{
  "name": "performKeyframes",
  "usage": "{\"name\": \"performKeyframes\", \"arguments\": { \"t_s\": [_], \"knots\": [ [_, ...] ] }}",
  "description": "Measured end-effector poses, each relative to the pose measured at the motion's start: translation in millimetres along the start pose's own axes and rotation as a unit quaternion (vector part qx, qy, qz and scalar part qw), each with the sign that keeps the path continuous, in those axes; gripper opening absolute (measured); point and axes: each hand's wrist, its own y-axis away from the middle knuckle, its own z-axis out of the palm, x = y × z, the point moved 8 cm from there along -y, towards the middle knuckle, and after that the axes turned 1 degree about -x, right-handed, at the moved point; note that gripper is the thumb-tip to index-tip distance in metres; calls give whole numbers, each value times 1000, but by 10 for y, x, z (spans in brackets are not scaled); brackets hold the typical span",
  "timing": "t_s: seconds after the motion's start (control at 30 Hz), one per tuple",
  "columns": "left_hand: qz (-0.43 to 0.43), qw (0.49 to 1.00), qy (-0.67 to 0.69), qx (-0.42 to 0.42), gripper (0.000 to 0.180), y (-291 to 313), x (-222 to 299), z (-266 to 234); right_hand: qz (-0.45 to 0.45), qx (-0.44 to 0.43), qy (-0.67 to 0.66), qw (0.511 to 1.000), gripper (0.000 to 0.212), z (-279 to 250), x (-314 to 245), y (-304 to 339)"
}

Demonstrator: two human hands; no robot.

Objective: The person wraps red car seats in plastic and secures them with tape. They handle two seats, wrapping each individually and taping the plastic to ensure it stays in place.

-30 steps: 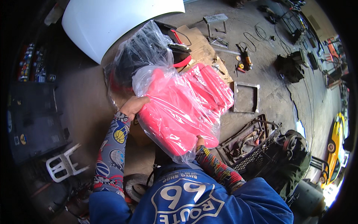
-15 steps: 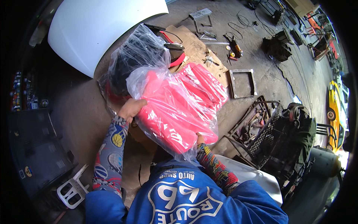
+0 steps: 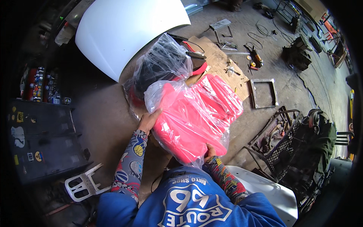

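A bright pinkish-red padded car seat [image 3: 189, 128], wrapped in clear plastic, lies tilted in front of my body. My left hand [image 3: 149, 121] is closed on its left edge through the wrap. Close to my waist, my right hand [image 3: 210, 152] grips the near right end, its fingers partly hidden by the seat. Just beyond the seat, a black and red piece in clear plastic [image 3: 162, 62], perhaps another seat, stands on the floor.
A white car hood [image 3: 128, 30] is at the far left. Flattened cardboard [image 3: 223, 66] lies beyond the seat, near a metal square frame [image 3: 264, 93] and a power tool [image 3: 257, 56]. A white plastic stool [image 3: 85, 186], a dark cabinet [image 3: 45, 140] and a rusty metal frame [image 3: 280, 147] stand around.
The whole view has swung a little to the left, so the scene sits further right. Both hands keep their hold on the seat, which stays about where it was against my body.
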Motion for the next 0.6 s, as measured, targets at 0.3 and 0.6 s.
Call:
{"name": "performKeyframes", "arguments": {
  "t_s": [0.3, 0.6],
  "knots": [
    [68, 925, 343, 152, 97, 273, -1749, -658, 74, 13, 179, 981, 103, -1001, -334, 609],
    [-174, 915, -343, -126, 59, 939, -5229, -546, -226, 339, 153, 900, 49, -2985, -514, 1415]
  ]
}}
